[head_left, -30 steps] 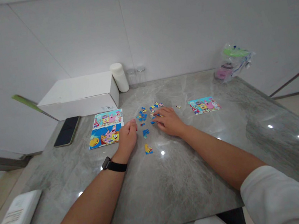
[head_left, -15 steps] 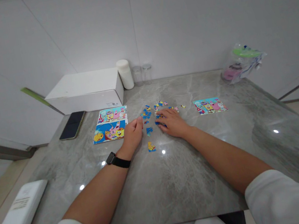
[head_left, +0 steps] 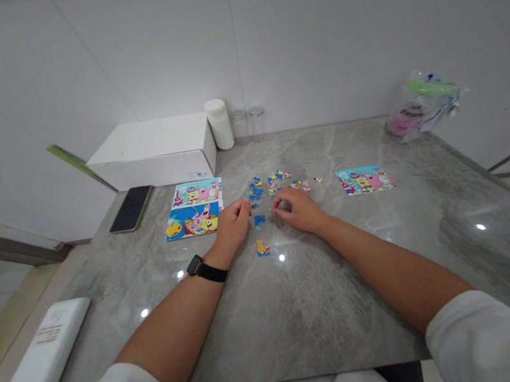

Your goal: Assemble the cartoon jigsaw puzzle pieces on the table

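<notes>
My left hand [head_left: 235,223] rests on the table with curled fingers and the thumb on top; whatever they may hold is hidden. Right of the pieces, my right hand [head_left: 301,209] has its thumb and forefinger drawn together in a pinch; anything between them is too small to make out. Loose blue puzzle pieces [head_left: 255,189] lie just beyond my left fingertips. More colourful puzzle pieces [head_left: 278,177] spread behind my right hand. Between the hands is a small blue joined section [head_left: 260,221], with a yellow puzzle section [head_left: 262,248] nearer me.
Cartoon picture sheets [head_left: 195,219] lie left, and a matching picture card [head_left: 365,179] right. Behind are a white box [head_left: 151,153], a white bottle [head_left: 220,125] and two clear jars [head_left: 250,126]. A phone [head_left: 131,209], power bank [head_left: 43,357] and bagged cup [head_left: 417,105] sit farther out.
My right hand has drawn its spread fingers off the pieces into a pinch, uncovering some of them. My left hand stays curled. The whole view has shifted slightly.
</notes>
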The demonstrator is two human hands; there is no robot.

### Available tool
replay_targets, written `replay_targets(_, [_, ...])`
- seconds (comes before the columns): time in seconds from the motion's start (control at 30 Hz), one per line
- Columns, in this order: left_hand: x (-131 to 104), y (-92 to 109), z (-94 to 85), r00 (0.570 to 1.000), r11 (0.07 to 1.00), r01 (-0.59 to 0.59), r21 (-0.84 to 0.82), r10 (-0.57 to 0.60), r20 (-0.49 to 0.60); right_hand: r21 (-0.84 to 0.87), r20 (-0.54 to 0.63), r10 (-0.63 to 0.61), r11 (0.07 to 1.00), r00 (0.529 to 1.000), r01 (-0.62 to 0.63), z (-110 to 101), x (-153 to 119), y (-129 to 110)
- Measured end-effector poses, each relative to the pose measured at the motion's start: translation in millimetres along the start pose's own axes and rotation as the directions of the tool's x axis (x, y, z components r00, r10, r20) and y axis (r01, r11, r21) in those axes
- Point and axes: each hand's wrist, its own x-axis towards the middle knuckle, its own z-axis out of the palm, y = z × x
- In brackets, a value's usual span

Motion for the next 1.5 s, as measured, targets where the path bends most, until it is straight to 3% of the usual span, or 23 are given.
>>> replay_targets(0.07, [0.2,-1.8,0.8,0.999,0.999,-0.03,-0.015,0.03,0.014,0.254,-0.081,0.123,0.962,0.989,-0.099,1.8,3.1,-0.4])
replay_targets(0.13, [0.3,-3.1,1.7,0.997,0.997,-0.062,-0.036,0.063,0.04,0.475,-0.106,0.221,0.868,0.97,-0.146,3.5,5.2,-2.2])
replay_targets(0.2, [0.1,-2.8,2.5,0.994,0.995,-0.085,-0.06,0.089,0.066,0.592,-0.098,0.265,0.791,0.959,-0.158,4.8,5.8,-5.7])
replay_targets(0.6, [-3.6,3.7,5.3,0.979,0.977,-0.149,-0.153,0.167,0.116,0.716,0.006,0.364,0.648,0.931,-0.258,13.1,0.6,-25.0])
replay_targets(0.9, [-4.1,7.2,4.6,0.987,0.97,-0.082,-0.229,0.111,0.115,0.666,-0.017,0.373,0.696,0.928,-0.268,17.1,-2.0,-24.5])
replay_targets(1.03, [-3.3,4.9,5.5,0.99,0.969,-0.048,-0.241,0.078,0.117,0.57,-0.052,0.326,0.786,0.944,-0.24,16.9,-4.0,-24.1])
replay_targets(1.23, [-1.2,-0.1,6.8,0.993,0.966,-0.018,-0.259,0.049,0.111,0.193,-0.258,0.065,0.981,0.964,-0.014,7.8,-7.3,-26.6])
replay_targets(1.37, [-2.2,1.6,6.2,0.99,0.966,-0.001,-0.26,0.037,0.134,0.044,-0.226,-0.081,0.995,0.971,0.093,4.2,-8.4,-29.1])
replay_targets(1.5, [-3.5,5.3,4.7,0.985,0.966,0.007,-0.257,0.038,0.169,-0.013,-0.14,-0.15,0.989,0.979,0.15,3.1,-8.6,-28.8])
